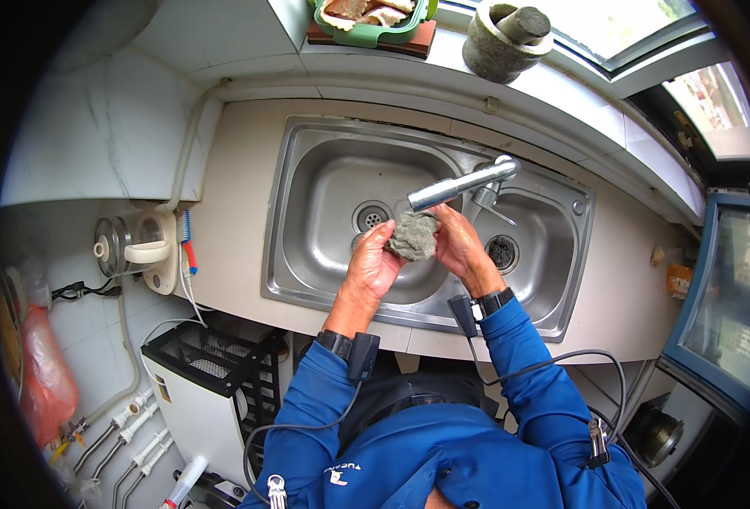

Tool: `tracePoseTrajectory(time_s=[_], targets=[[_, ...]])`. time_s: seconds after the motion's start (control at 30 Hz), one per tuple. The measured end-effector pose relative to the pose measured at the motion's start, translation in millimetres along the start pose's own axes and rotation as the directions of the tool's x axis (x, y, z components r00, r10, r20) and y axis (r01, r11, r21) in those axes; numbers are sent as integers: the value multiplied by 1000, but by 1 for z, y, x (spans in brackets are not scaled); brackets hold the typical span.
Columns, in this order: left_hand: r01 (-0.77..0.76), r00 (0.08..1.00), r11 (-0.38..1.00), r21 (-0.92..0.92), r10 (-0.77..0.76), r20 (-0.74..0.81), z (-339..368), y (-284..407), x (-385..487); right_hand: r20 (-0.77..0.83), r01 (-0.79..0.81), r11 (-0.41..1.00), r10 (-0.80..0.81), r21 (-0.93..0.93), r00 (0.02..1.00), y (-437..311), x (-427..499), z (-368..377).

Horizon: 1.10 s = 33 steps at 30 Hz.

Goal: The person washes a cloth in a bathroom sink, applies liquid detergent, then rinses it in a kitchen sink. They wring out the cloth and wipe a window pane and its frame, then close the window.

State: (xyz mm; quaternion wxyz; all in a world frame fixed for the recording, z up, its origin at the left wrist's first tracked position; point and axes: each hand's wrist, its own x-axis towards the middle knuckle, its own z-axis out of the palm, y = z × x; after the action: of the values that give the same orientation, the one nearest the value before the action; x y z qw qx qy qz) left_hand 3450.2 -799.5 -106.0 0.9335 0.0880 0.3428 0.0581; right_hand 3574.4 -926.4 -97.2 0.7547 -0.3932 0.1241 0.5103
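A crumpled grey-green cloth (414,237) is held between both hands, over the large left basin (330,172) of a stainless steel sink. My left hand (372,259) grips its left side with the thumb on top. On the other side, my right hand (461,245) has hold of the cloth's right edge. The chrome faucet (461,184) reaches across from the right, its spout end just above the cloth. Whether water is running cannot be made out. Below and left of the spout lies the basin's round drain (372,217), partly beside my left thumb.
The smaller right basin (543,254) has a dark drain strainer (501,253). On the sill stand a stone mortar (496,54) with its pestle (524,25) and a green container (375,35). A glass-jug appliance (139,248) and a brush (187,242) are left. A blue-framed window (718,299) juts in right.
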Motion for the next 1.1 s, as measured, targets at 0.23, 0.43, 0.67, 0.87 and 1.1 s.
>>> tracePoseTrajectory(time_s=[0.23, 0.43, 0.67, 0.87, 1.1], targets=[[-319, 940, 923, 216, 336, -50, 5, -5, -14, 96, 157, 814, -124, -559, 988, 4, -21, 6], [-428, 883, 898, 99, 439, -166, 2, 7, -31, 20, 160, 752, -192, -640, 981, -8, -46, -1], [-503, 858, 848, 168, 513, -18, 5, -9, -53, 48, 26, 958, -13, -285, 999, -4, -63, -1], [-359, 862, 855, 373, 457, -217, -15, -44, -47, 120, 259, 812, -231, -523, 966, 29, -79, 30], [-248, 949, 968, 29, 237, 207, -4, -59, -56, 606, 651, -31, -403, -758, 686, 56, -124, 33]])
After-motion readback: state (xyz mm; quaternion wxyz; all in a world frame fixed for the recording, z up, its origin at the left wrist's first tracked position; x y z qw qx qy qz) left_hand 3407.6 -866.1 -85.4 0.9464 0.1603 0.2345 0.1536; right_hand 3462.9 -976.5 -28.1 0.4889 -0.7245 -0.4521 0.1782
